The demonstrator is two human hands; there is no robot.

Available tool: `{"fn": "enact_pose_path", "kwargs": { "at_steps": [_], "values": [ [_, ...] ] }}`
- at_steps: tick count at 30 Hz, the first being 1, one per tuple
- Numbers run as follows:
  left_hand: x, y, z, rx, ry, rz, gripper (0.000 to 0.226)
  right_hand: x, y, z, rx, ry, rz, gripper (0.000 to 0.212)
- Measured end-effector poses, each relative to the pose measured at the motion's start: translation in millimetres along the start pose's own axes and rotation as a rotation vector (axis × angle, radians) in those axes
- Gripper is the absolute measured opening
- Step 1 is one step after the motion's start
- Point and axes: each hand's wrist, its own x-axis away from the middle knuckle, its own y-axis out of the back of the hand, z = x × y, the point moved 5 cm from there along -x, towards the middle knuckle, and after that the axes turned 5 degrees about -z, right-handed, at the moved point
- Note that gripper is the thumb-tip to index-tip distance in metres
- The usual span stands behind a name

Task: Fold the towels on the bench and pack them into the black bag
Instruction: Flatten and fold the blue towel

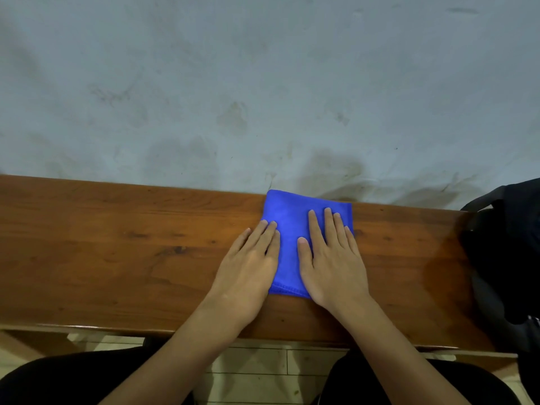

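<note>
- Towel [287, 229]: folded blue square, mid-table [117, 244], far edge.
- Left hand [248, 267], right hand [330, 258]: we see fingers straight, pressing flat on towel, grasping nothing.
- Bag [502, 258]: black, table's right end.

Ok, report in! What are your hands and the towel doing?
Left hand, right hand flat, pressing blue towel. Towel folded on bench. Black bag at right, path clear.

The black bag [508, 258] is cut off by the right edge.
</note>
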Motion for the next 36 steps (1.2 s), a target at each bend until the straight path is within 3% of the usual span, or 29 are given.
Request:
{"fn": "enact_pose_path", "kwargs": {
  "at_steps": [3, 9, 11, 13, 15, 17, 23, 32, 34, 36],
  "values": [
    [3.6, -4.9, 12.7, -0.023, 0.056, 0.205, 0.071, 0.6, -0.1, -0.2, 0.003, 0.029, 0.047, 0.077],
    [11.5, -4.3, 32.4, 0.281, 0.085, 0.333, 0.105, -0.7, -0.6, 1.2, 0.001, 0.091, 0.053, 0.076],
    [10.8, 2.5, 36.2, 0.452, 0.114, 0.254, 0.108, 0.3, -1.1, 2.8, 0.001, 0.110, 0.073, 0.076],
    [4.4, 9.3, 38.1, 0.561, 0.148, 0.075, 0.097, 0.7, 2.3, 5.3, -0.009, 0.122, 0.046, 0.073],
    [-6.5, 9.7, 33.4, 0.471, 0.133, -0.083, 0.083, -1.1, 9.7, 10.8, -0.035, 0.143, -0.020, 0.067],
    [-18.1, 2.1, 24.1, 0.353, 0.103, -0.143, 0.077, -5.6, 11.9, 14.8, -0.070, 0.172, -0.052, 0.062],
    [-21.4, -22.5, 23.5, 0.124, 0.093, -0.029, 0.089, -12.9, -2.3, -2.9, 0.003, 0.140, 0.046, 0.070],
    [-2.1, -16.4, 48.4, 0.155, -0.048, 0.221, 0.125, -13.0, 1.0, -12.1, -0.092, 0.047, 0.129, 0.079],
    [2.9, -9.7, 60.9, 0.296, -0.011, 0.195, 0.118, -12.0, 7.9, -15.4, -0.168, -0.008, 0.069, 0.073],
    [5.2, -0.8, 76.2, 0.484, 0.129, 0.024, 0.105, -9.4, 19.1, -24.3, -0.206, -0.126, -0.022, 0.071]
  ]
}}
